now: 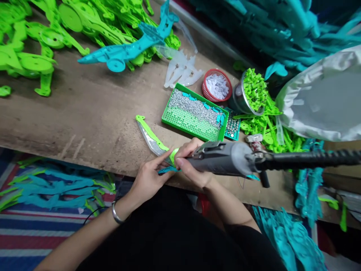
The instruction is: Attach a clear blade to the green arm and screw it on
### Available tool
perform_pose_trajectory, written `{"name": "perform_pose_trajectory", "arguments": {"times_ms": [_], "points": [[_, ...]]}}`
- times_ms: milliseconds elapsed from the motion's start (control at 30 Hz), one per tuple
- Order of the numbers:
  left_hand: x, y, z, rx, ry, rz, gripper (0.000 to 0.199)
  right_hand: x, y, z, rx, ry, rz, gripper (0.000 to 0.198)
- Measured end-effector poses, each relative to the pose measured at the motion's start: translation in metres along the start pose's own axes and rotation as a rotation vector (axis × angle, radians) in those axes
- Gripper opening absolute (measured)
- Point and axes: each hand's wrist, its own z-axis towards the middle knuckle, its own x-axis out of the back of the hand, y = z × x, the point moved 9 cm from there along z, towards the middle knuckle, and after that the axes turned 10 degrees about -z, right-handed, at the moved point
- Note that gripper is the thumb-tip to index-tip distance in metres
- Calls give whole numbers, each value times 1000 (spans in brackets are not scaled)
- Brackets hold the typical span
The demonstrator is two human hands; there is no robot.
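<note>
Left hand (149, 177) pinches the green toy knife (153, 140) at the table (84, 120) edge, right hand (191, 165) grips a gray power screwdriver (222, 160) pressed onto it. Green screw tray (194, 113) sits just beyond both hands.

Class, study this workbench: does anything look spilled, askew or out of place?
Yes. Teal and green plastic parts lie strewn on the striped floor mat below the wooden bench, and one teal piece sits alone atop the green pile.
</note>
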Motion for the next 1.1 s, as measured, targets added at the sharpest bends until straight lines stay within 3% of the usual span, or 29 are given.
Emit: {"name": "perform_pose_trajectory", "arguments": {"times_ms": [133,200,267,367,467,667,900,1100], "points": [[2,-1,0,8,28,18,58,-6,-21,13,126,-228,35,12],[3,-2,1,20,40,45,57,-1,-29,21,175,-258,72,12],[2,-4,2,38,33,85,59,19,-32,34,228,-89,157,17],[2,-2,3,18,30,144,64,56,-14,52,220,345,194,20],[2,3,3,-27,50,159,65,65,14,69,140,506,133,24],[0,5,3,-42,24,157,62,56,43,84,99,478,115,25],[-1,1,4,-8,8,165,64,50,40,88,93,436,169,22],[-1,2,4,-29,8,144,64,46,34,94,92,362,64,24]]}}
